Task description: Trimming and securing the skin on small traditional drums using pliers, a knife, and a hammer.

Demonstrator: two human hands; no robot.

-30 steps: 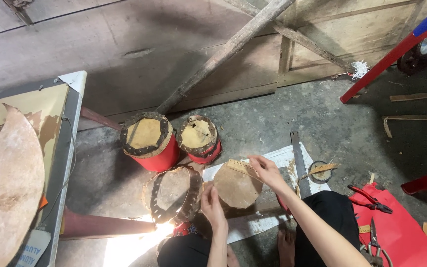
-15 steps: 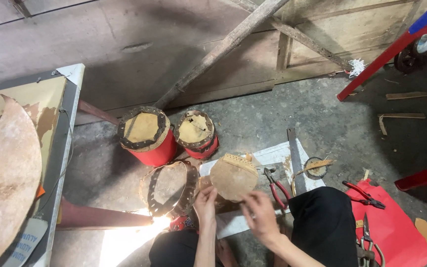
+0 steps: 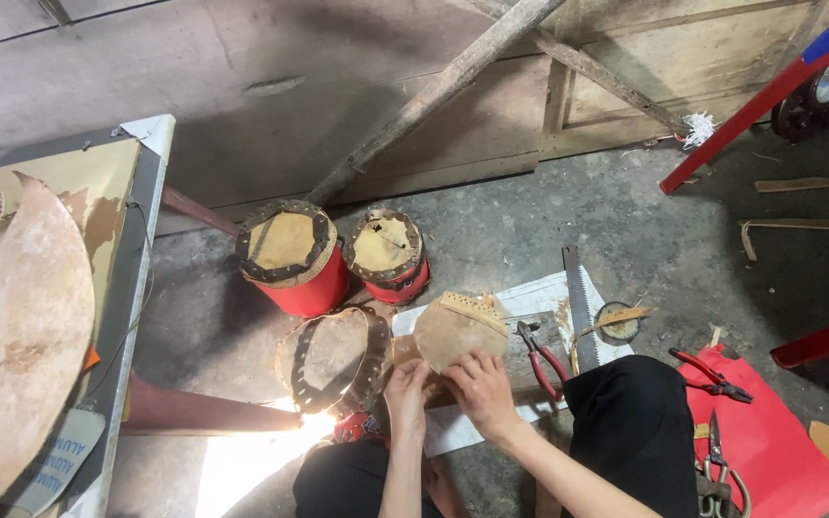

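Hands meet low on the hide disc (image 3: pixel 458 329): left hand (image 3: pixel 407 386) and right hand (image 3: pixel 482 388) both grip its near edge, holding it tilted above the board (image 3: pixel 530 331). Fitting the skin seems under way; next likely calls for the pliers (image 3: pixel 541 353) just beside.

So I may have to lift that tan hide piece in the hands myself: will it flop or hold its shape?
The tan hide piece probably holds its shape: it stands up from both hands without drooping. It looks thin, so likely light.
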